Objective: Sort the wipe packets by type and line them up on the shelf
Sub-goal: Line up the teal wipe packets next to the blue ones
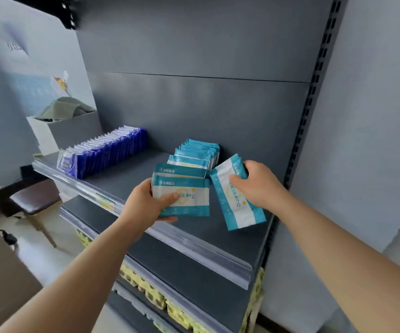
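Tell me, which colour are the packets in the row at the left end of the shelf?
Dark blue with white tops, in the head view: the row of packets standing upright.

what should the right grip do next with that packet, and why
Probably turn the tilted packet in the right grip square and set it against the front packet that the left grip holds at the head of the teal row. It is the same teal type, but askew beside that row; the blue row stands further left.
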A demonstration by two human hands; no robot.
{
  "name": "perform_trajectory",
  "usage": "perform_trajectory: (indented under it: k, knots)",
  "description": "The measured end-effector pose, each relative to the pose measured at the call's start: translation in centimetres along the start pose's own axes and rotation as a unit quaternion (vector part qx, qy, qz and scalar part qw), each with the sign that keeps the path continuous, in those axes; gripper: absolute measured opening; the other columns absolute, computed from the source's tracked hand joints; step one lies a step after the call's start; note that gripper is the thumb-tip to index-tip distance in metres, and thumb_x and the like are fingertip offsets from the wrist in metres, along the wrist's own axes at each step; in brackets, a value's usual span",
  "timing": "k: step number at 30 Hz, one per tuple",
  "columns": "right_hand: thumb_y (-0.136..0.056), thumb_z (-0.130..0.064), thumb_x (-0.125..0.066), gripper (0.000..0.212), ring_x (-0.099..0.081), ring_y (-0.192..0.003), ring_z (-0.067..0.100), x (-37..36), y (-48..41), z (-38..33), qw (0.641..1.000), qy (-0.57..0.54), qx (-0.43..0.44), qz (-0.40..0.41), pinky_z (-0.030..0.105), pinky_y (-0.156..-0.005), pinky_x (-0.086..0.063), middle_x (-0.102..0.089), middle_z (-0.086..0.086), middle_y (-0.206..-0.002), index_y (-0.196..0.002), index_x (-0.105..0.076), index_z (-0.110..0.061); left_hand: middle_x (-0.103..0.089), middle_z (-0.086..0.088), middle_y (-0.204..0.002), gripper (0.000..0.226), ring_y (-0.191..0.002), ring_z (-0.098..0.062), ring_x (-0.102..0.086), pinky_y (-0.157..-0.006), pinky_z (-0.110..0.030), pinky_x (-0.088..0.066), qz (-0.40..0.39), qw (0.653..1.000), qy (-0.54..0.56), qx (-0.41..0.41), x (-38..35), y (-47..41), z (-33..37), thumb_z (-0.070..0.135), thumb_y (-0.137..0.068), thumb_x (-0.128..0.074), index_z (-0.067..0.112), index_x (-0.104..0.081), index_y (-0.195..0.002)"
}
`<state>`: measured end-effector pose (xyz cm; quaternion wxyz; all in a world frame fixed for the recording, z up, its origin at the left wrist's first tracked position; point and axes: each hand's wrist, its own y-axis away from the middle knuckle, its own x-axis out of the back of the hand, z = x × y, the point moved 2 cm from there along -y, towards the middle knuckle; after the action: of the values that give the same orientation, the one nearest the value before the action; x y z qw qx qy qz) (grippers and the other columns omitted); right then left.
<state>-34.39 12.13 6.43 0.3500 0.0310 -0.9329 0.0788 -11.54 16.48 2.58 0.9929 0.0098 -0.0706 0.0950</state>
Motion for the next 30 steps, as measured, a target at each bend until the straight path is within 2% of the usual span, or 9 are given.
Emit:
perform_trajectory:
  k: [7,12,14,17,20,21,24,27,30]
  knots:
    - [-0.09,-0.026,-0.057,0.017,-0.061,-0.068,0.015,-2.4,-6.8,1.0,0.997,0.061,-0.04,-0.007,0.024,-0.048,-0.04,-0.062,0.003,-0.087,-0.081,-0.048,-0.015,-0.072,-0.007,-0.103,0.02,-0.089,-0.021,-0.072,-0.073,-0.041,-0.06,-0.071,0.996,-0.008,0.048,1.6,-10.1,-2.7,0.004,-0.09,-0.062,0.015,-0.059,-0.106]
    - [-0.091,-0.026,-0.056,0.021,-0.055,-0.062,0.013,-3.2,-10.1,1.6,0.996,0.062,-0.068,-0.003,0.022,-0.044,-0.035,-0.06,0.002,-0.083,-0.076,-0.045,-0.016,-0.074,0.0,-0.102,0.031,-0.092,-0.017,-0.071,-0.091,-0.042,-0.054,-0.098,0.989,-0.108,0.003,2.4,-15.8,-4.0,0.005,-0.08,-0.074,0.015,-0.065,-0.108]
    - [-0.091,-0.026,-0.055,0.02,-0.057,-0.063,0.014,-3.4,-11.0,1.7,0.995,0.06,-0.074,-0.001,0.022,-0.044,-0.036,-0.061,0.003,-0.084,-0.077,-0.045,-0.016,-0.074,0.004,-0.101,0.033,-0.091,-0.015,-0.07,-0.091,-0.041,-0.054,-0.103,0.98,-0.169,-0.015,2.6,-18.0,-4.4,0.014,-0.076,-0.08,0.017,-0.066,-0.106]
    - [-0.091,-0.028,-0.056,0.019,-0.067,-0.079,0.021,-4.0,-11.9,1.8,0.994,0.064,-0.084,-0.013,0.028,-0.053,-0.043,-0.065,0.005,-0.091,-0.083,-0.05,-0.013,-0.07,0.004,-0.103,0.03,-0.088,-0.012,-0.067,-0.087,-0.037,-0.054,-0.115,0.953,-0.277,-0.044,2.4,-20.5,-4.5,0.026,-0.078,-0.078,0.017,-0.066,-0.104]
    - [-0.09,-0.03,-0.057,0.022,-0.068,-0.084,0.02,-4.6,-12.8,1.6,0.993,0.067,-0.097,-0.017,0.034,-0.061,-0.051,-0.067,0.003,-0.095,-0.096,-0.056,-0.009,-0.05,0.001,-0.114,0.028,-0.079,-0.01,-0.056,-0.073,-0.03,-0.047,-0.114,0.923,-0.359,-0.083,1.9,-22.7,-3.9,0.036,-0.082,-0.073,0.016,-0.056,-0.093]
    - [-0.09,-0.03,-0.057,0.023,-0.068,-0.084,0.019,-4.8,-13.0,1.6,0.993,0.066,-0.101,-0.014,0.035,-0.063,-0.052,-0.067,0.004,-0.096,-0.098,-0.057,-0.008,-0.043,0.0,-0.118,0.031,-0.08,-0.011,-0.053,-0.073,-0.028,-0.044,-0.111,0.917,-0.37,-0.096,1.7,-23.4,-3.7,0.036,-0.083,-0.072,0.015,-0.053,-0.095]
    - [-0.09,-0.028,-0.057,0.021,-0.068,-0.086,0.021,-5.3,-13.6,1.3,0.991,0.066,-0.118,0.007,0.035,-0.063,-0.052,-0.067,0.004,-0.097,-0.099,-0.058,-0.01,-0.039,-0.001,-0.131,0.053,-0.097,-0.013,-0.049,-0.084,-0.026,-0.044,-0.119,0.918,-0.354,-0.135,1.4,-24.9,-3.6,0.033,-0.082,-0.073,0.01,-0.049,-0.123]
    - [-0.09,-0.027,-0.057,0.016,-0.068,-0.082,0.02,-5.6,-13.7,1.1,0.988,0.058,-0.142,0.021,0.029,-0.057,-0.048,-0.068,0.003,-0.095,-0.096,-0.059,-0.012,-0.051,0.002,-0.12,0.048,-0.098,-0.013,-0.052,-0.078,-0.026,-0.043,-0.143,0.926,-0.317,-0.149,1.5,-24.8,-4.4,0.033,-0.081,-0.074,0.018,-0.044,-0.115]
    - [-0.088,-0.026,-0.059,0.017,-0.07,-0.082,0.023,-5.3,-13.1,0.9,0.984,0.035,-0.168,0.04,0.036,-0.063,-0.053,-0.071,0.004,-0.093,-0.096,-0.061,-0.011,-0.052,0.009,-0.114,0.055,-0.096,-0.015,-0.054,-0.077,-0.027,-0.043,-0.184,0.929,-0.286,-0.144,1.7,-24.7,-5.3,0.034,-0.079,-0.076,0.021,-0.034,-0.113]
